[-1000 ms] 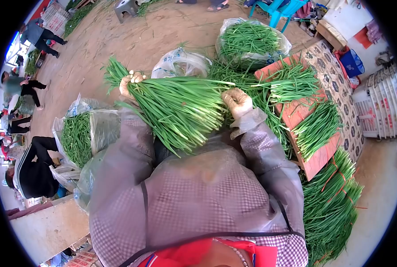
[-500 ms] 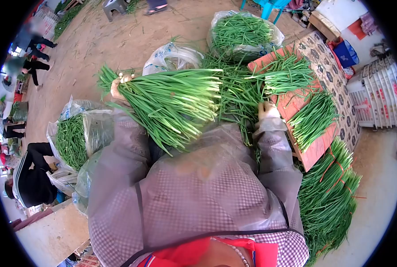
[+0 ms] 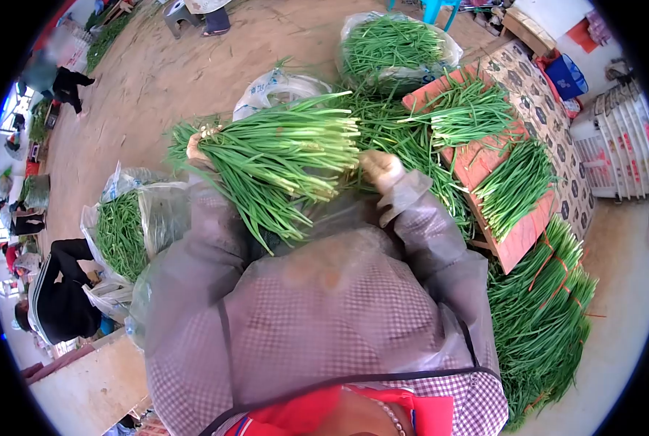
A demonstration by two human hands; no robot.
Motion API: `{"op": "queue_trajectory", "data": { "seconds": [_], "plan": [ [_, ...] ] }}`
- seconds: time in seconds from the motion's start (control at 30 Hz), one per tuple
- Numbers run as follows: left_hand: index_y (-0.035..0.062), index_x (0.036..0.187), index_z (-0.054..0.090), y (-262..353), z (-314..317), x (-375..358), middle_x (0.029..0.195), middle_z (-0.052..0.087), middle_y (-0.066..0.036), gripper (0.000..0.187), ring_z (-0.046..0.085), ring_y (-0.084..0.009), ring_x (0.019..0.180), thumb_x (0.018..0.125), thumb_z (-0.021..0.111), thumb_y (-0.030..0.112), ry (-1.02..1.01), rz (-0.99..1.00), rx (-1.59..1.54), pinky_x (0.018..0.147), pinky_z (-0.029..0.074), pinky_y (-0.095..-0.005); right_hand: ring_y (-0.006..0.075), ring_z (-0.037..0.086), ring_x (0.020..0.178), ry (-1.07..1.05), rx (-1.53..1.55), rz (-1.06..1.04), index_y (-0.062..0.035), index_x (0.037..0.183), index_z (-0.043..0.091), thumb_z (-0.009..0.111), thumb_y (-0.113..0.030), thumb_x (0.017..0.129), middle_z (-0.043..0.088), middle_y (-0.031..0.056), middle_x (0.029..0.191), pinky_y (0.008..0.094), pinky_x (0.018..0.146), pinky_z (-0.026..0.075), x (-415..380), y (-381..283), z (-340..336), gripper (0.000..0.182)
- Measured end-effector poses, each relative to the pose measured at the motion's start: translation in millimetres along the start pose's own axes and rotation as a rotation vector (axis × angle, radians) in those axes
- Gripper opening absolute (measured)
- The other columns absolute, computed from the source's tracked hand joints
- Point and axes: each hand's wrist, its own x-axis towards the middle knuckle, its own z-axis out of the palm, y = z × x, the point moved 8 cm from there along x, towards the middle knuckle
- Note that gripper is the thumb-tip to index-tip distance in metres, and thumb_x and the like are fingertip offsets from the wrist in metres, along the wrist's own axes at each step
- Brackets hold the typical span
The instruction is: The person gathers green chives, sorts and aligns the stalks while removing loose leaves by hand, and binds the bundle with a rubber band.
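A large fanned bunch of long green stalks (image 3: 288, 149) spreads in front of my chest, its pale ends pointing right. My left hand (image 3: 197, 147) is closed around its left end. At the bunch's right edge is my right hand (image 3: 381, 171), fingers bent together near the pale ends; what it may hold is too small to name. Loose green stalks (image 3: 419, 156) lie just beyond and right of it. Two smaller piles of stalks (image 3: 473, 116) rest on a red board (image 3: 477, 174).
Plastic bags of greens stand at the left (image 3: 121, 236) and top (image 3: 393, 51). Tied bundles (image 3: 542, 334) lie at lower right. White crates (image 3: 615, 145) are stacked at far right. A seated person in black (image 3: 62, 298) is at left; another person's leg (image 3: 217, 20) is at the top.
My right hand has moved left from the loose stalks to the bunch's right edge. The bunch has shifted slightly and its pale ends have tilted upward. The person at the top has moved left.
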Motion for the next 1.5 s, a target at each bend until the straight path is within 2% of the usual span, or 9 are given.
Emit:
{"op": "queue_trajectory", "data": {
  "seconds": [0.07, 0.1, 0.33, 0.73, 0.93, 1.0, 1.23, 1.4, 1.5],
  "plan": [
    [-0.0014, 0.092, 0.060, 6.8, -33.8, -12.5, 0.101, 0.061, -0.018, 0.030, 0.054, -0.0358, 0.102, 0.080, 0.043, 0.020, 0.612, 0.042, 0.161, 0.096, 0.040, -0.0529, 0.0042, 0.030, 0.047, 0.084, -0.058, 0.048, -0.0028, 0.086, 0.063, 0.051, -0.019, 0.093, 0.041, -0.0067, 0.055, 0.0216, 0.044, 0.022, -2.7, 6.9, -43.2, 0.021],
    [-0.0050, 0.098, 0.059, -4.7, -11.4, -6.3, 0.110, 0.059, -0.022, 0.036, 0.055, -0.0379, 0.101, 0.079, 0.042, 0.021, 0.187, -0.186, -0.042, 0.093, 0.042, -0.0529, 0.0043, 0.034, 0.046, 0.146, -0.072, 0.086, -0.0037, 0.079, 0.065, 0.053, -0.019, 0.091, 0.046, -0.0036, 0.054, 0.0215, 0.042, 0.026, -7.6, 12.5, -64.3, 0.023],
    [-0.0049, 0.099, 0.058, -2.9, -24.5, -10.1, 0.107, 0.059, -0.023, 0.038, 0.056, -0.0377, 0.098, 0.079, 0.042, 0.022, 0.542, -0.055, 0.158, 0.090, 0.043, -0.0531, 0.0071, 0.050, 0.063, -0.142, 0.007, 0.150, 0.0021, 0.117, 0.056, 0.063, -0.022, 0.086, 0.059, 0.0018, 0.077, 0.0201, 0.053, 0.038, -16.2, -35.9, 32.5, 0.040],
    [-0.0049, 0.102, 0.057, 3.5, -13.6, -10.4, 0.104, 0.060, -0.023, 0.041, 0.057, -0.0374, 0.092, 0.078, 0.043, 0.025, 0.612, -0.053, 0.212, 0.086, 0.045, -0.0533, 0.0079, 0.033, 0.038, -0.048, 0.496, 0.202, -0.0046, 0.079, 0.060, 0.059, -0.028, 0.089, 0.042, -0.0036, 0.052, 0.0231, 0.038, 0.025, -9.8, -20.8, 18.3, 0.025],
    [-0.0022, 0.088, 0.054, 19.4, -43.5, 4.3, 0.081, 0.059, -0.014, 0.023, 0.057, -0.0309, 0.073, 0.077, 0.046, 0.017, 0.525, 0.082, 0.075, 0.077, 0.049, -0.0495, 0.0190, 0.063, 0.067, -0.127, -1.233, 0.213, -0.0023, 0.098, 0.066, 0.057, -0.022, 0.085, 0.067, 0.0088, 0.079, 0.0310, 0.062, 0.049, -35.5, -17.7, -72.8, 0.025],
    [-0.0029, 0.093, 0.054, 19.2, -33.7, 3.5, 0.090, 0.060, -0.019, 0.027, 0.057, -0.0341, 0.081, 0.078, 0.047, 0.018, 0.540, 0.107, 0.089, 0.079, 0.049, -0.0504, 0.0251, 0.064, 0.090, -0.095, -1.260, 0.157, -0.0048, 0.106, 0.065, 0.059, -0.023, 0.083, 0.067, 0.0140, 0.094, 0.0334, 0.080, 0.049, -43.4, -48.8, -67.5, 0.030],
    [0.0021, 0.094, 0.053, 10.8, 35.1, 18.0, 0.074, 0.059, -0.010, 0.019, 0.057, -0.0272, 0.076, 0.077, 0.053, 0.011, 0.371, 0.307, 0.033, 0.083, 0.048, -0.0468, 0.0277, 0.062, 0.080, -0.049, -1.029, -0.924, -0.0077, 0.095, 0.067, 0.063, -0.021, 0.078, 0.063, 0.0121, 0.096, 0.0363, 0.074, 0.050, 7.6, -156.1, 61.6, 0.021],
    [0.0023, 0.092, 0.055, 5.7, 79.5, 15.4, 0.069, 0.054, -0.003, 0.016, 0.056, -0.0214, 0.073, 0.077, 0.053, 0.006, 0.406, 0.254, 0.000, 0.087, 0.046, -0.0432, 0.0236, 0.062, 0.073, -0.004, -0.528, -0.770, -0.0050, 0.086, 0.067, 0.067, -0.008, 0.075, 0.065, 0.0091, 0.078, 0.0329, 0.069, 0.051, 50.3, -141.3, 89.9, 0.011],
    [0.0037, 0.086, 0.054, 5.9, 81.0, 8.9, 0.065, 0.051, -0.003, 0.008, 0.053, -0.0209, 0.066, 0.079, 0.055, 0.008, 0.524, 0.269, 0.007, 0.086, 0.047, -0.0442, 0.0150, 0.063, 0.071, -0.188, 0.312, -0.074, -0.0013, 0.087, 0.066, 0.065, -0.007, 0.081, 0.068, 0.0087, 0.082, 0.0284, 0.067, 0.052, 52.2, -123.9, 85.4, 0.008]
  ]
}}
